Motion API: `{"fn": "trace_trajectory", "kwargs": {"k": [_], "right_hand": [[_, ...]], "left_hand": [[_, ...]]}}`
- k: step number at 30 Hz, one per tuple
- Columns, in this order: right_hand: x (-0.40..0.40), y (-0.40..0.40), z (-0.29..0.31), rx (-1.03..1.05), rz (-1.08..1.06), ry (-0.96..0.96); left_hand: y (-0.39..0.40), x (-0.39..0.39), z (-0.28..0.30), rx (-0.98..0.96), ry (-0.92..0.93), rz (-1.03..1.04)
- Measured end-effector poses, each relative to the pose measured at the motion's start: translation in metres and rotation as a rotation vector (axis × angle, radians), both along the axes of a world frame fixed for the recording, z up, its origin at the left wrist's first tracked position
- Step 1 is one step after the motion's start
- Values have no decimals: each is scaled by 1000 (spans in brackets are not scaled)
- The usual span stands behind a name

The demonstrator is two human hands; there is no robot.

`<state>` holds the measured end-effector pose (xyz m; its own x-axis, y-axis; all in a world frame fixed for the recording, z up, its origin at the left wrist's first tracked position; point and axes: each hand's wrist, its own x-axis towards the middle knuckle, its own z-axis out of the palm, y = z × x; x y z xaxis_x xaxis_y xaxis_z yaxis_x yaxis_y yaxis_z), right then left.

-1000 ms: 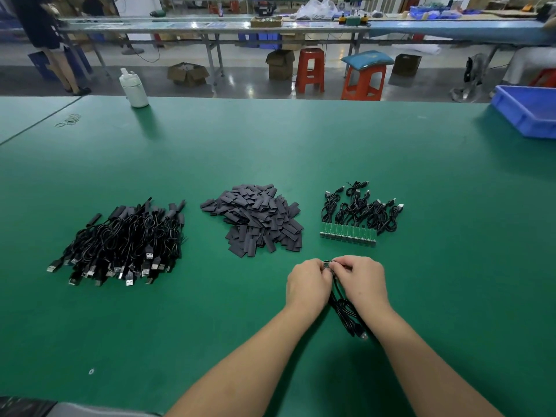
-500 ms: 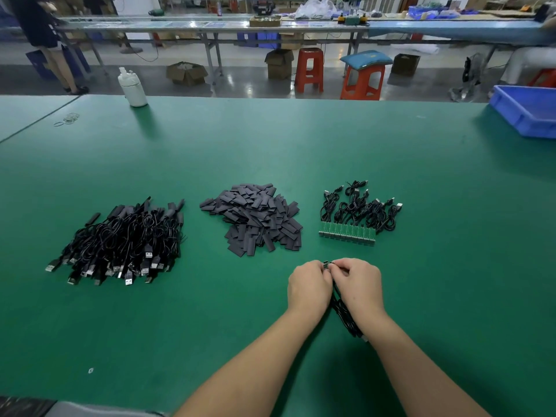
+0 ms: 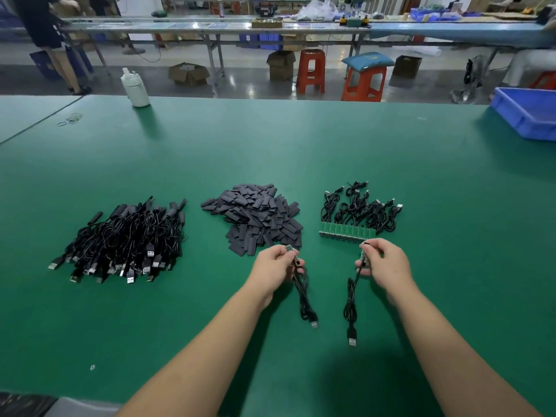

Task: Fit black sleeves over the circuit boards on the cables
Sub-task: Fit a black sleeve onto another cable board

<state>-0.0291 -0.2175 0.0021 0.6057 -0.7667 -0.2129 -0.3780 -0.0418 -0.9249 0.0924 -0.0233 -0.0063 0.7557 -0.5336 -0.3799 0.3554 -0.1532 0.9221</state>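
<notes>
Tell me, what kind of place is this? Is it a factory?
Most likely, yes: a small electronics assembly workshop. The long green worktable holds a pile of black sleeves and a row of cables with green circuit boards, and more long benches with stools stand behind it.

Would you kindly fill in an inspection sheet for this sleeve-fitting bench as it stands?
Surface: green table, flat.
Job's things: pile of black sleeves at centre; row of green circuit boards with cables to its right; heap of sleeved cables on the left.
Clutter: white bottle, rubber bands, blue bin at the far edges.
Grippers: left hand and right hand each pinch one board.
Cables: one cable hangs from the left hand, another cable from the right.
Surroundings: red stools, cardboard boxes, benches, a person standing.
</notes>
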Motion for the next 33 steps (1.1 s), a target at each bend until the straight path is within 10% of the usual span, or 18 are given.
{"fn": "trace_trajectory", "kwargs": {"k": [5, 13, 20, 28, 33], "right_hand": [[-3, -19, 1, 0, 42, 69], [11, -7, 4, -746, 181, 356], [36, 75, -3, -27, 539, 103], [44, 95, -20, 159, 413, 60], [42, 86, -25, 181, 445, 87]], "left_hand": [[20, 14, 1, 2, 10, 7], [24, 18, -2, 225, -253, -22], [12, 11, 2, 104, -228, -82], [18, 27, -7, 205, -320, -33], [51, 57, -20, 669, -915, 127]]}}
